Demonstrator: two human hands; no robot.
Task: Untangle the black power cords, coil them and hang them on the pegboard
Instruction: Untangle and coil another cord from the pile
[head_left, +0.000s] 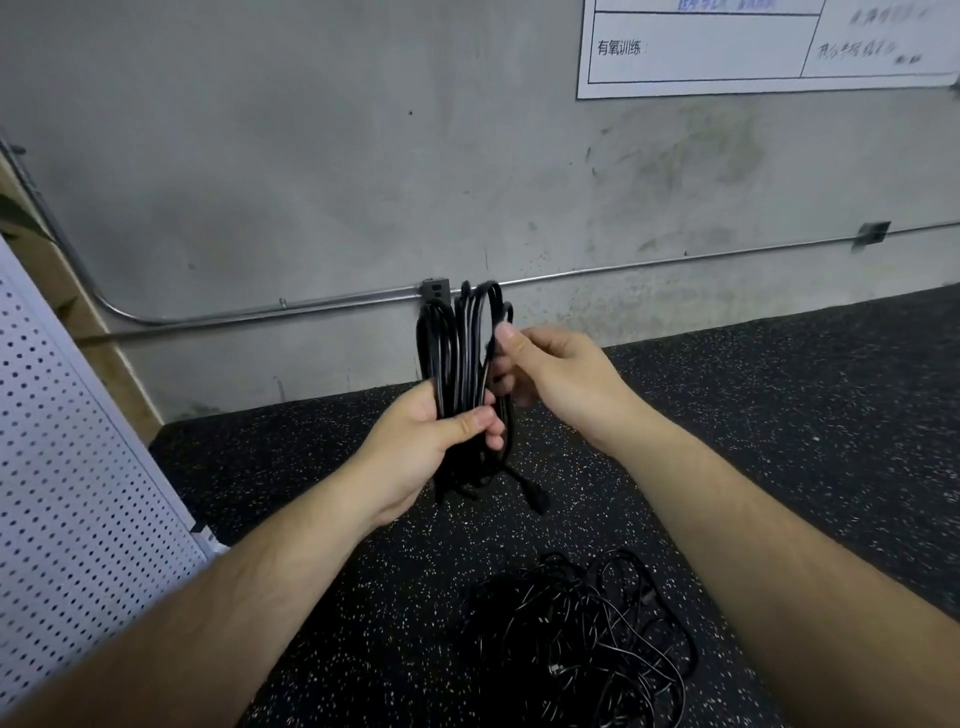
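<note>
A black power cord coil (460, 343) stands upright in long loops between my hands. My left hand (421, 447) grips the coil's lower middle, fingers and thumb wrapped round the bundle. Higher up, at the coil's right side, my right hand (550, 374) pinches one strand between thumb and fingers. A plug end (535, 499) hangs below my left hand. A tangled pile of black cords (582, 634) lies on the floor beneath. The white pegboard (67, 467) leans at the far left.
Black speckled rubber floor (779, 415) runs to a grey concrete wall (311, 156). A metal conduit (260, 312) with a junction box crosses the wall low down. A white printed chart (753, 47) hangs at the top right.
</note>
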